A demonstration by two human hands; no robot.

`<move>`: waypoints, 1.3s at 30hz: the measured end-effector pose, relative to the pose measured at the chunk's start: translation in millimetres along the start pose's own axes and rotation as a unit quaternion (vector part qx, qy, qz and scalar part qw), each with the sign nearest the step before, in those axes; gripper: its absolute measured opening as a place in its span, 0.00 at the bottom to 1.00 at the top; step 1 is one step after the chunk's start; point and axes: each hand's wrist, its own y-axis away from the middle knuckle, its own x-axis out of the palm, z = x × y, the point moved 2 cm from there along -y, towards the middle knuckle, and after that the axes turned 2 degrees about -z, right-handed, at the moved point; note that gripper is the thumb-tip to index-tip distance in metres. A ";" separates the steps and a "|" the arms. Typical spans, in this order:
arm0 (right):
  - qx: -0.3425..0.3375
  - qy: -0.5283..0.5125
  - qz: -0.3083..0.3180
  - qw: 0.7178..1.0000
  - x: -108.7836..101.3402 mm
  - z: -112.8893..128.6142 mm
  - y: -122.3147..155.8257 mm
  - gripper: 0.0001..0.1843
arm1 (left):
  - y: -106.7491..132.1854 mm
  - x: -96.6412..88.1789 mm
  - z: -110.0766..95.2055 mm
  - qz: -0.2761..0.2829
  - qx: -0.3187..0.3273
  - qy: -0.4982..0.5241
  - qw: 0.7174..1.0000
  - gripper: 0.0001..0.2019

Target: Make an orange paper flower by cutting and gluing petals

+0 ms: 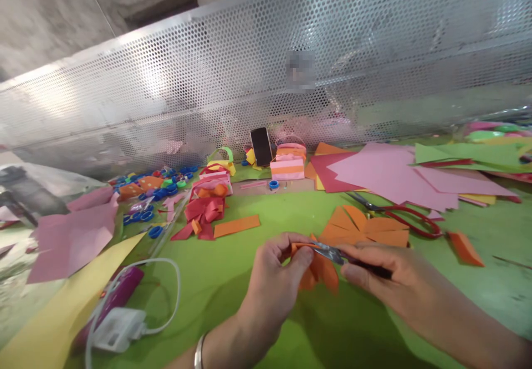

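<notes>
My left hand (276, 272) is closed in a pinch on a folded orange paper piece (322, 269) above the green table. My right hand (386, 277) is closed around a small pair of scissors (332, 254), whose blades meet the orange paper at my left fingertips. Just beyond my hands lies a fan of cut orange paper wedges (361, 227).
Red-handled scissors (405, 216) lie behind the wedges. Pink, red and green paper sheets (394, 178) are stacked at the right. Small paper baskets (287, 164), a phone (261, 146), blue rings and scraps sit along a perforated metal screen. A glue gun with white cable (118, 302) lies at left.
</notes>
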 end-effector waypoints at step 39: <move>-0.006 -0.014 -0.006 1.000 -0.1 0.8 -1.6 0.14 | 0.9 -1.5 -1.7 -0.007 -0.009 -0.100 0.995 0.07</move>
